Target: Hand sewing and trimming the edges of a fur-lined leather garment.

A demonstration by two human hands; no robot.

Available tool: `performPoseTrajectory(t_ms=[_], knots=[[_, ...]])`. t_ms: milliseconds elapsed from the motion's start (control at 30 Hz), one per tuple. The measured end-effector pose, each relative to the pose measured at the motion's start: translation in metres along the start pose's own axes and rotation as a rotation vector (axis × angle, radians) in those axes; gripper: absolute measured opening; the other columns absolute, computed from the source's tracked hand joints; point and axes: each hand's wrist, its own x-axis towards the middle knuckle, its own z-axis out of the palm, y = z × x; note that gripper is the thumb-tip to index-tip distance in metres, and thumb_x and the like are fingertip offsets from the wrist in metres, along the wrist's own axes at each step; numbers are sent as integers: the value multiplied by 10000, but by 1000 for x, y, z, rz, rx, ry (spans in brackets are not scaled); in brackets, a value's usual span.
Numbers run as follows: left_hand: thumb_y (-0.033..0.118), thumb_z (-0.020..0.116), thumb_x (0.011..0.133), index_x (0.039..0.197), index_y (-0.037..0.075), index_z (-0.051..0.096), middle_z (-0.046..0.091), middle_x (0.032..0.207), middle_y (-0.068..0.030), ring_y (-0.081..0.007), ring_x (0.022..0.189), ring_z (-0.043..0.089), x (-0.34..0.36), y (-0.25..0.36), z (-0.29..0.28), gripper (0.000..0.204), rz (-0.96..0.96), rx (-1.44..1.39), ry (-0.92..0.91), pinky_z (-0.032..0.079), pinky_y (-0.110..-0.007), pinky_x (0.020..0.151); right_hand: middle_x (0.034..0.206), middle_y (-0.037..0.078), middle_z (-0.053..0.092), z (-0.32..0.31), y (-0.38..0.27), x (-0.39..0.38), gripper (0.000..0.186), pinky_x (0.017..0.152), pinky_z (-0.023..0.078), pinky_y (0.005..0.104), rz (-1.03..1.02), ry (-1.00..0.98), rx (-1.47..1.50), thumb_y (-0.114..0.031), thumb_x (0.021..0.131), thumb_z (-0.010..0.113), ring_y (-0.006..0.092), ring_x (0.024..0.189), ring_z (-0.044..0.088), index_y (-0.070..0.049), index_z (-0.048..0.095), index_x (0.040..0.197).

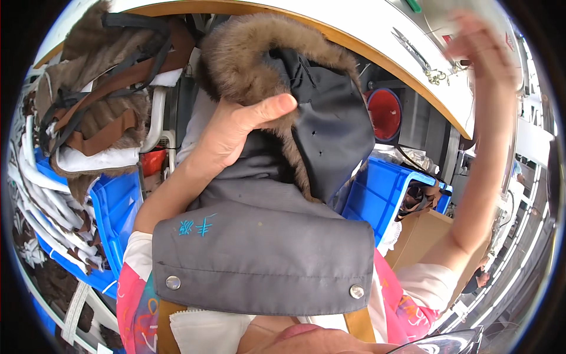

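Note:
My left hand [242, 124] grips a piece of brown fur [253, 47] with a black satin lining [327, 130], its thumb lying across the edge of the lining. A few small holes show in the black fabric. The piece rests over my grey apron [259, 259]. My right hand [483, 47] is raised over the white tabletop [354, 15] at the upper right, blurred, so its fingers are unclear. Just left of it on the tabletop lie metal scissors or tweezers [413, 50] and small metal pieces [436, 75].
Fur pieces with straps [106, 106] are piled at the left above blue bins [112, 206] and white padded strips [53, 206]. At the right are a round red container [383, 115], another blue bin [371, 194] and a cardboard box [424, 236]. Another person [477, 282] is at the far right.

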Motion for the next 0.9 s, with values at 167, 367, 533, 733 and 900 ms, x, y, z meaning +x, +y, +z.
performPoseTrajectory(t_ms=[167,367,533,733,900], knots=[[-2,685,715,1015,28,552,584,880,-30,-125,847,568,8,-9,-5,330,73,315,-48,465,-262,749,772,18,614,90,-13,-62,72,645,446,203,133,-291,274,-48,840,586,69,710,557,9,614,875],[-31,719,661,1075,18,502,549,913,-18,-111,851,548,7,-8,-5,470,104,221,-36,474,-249,750,718,62,607,104,-16,-83,71,590,455,213,257,-318,335,18,808,577,101,654,589,16,608,872],[-50,694,677,1040,12,525,575,918,-40,-130,851,571,6,-9,-3,405,82,179,-58,479,-256,742,699,106,614,101,-20,-92,132,528,463,285,-69,-314,-16,4,746,617,230,587,603,-18,615,876],[-55,660,704,956,1,587,618,889,-59,-142,834,593,6,-9,-4,268,49,204,-91,481,-263,745,647,87,599,105,-21,-96,140,509,454,310,-188,-259,-112,-4,720,633,237,544,578,-24,602,856],[-56,655,704,942,2,587,615,876,-54,-136,829,591,6,-8,-4,254,34,193,-101,481,-262,745,648,89,581,106,-25,-96,140,517,452,310,-219,-254,-175,0,716,633,232,560,574,-26,597,849]])
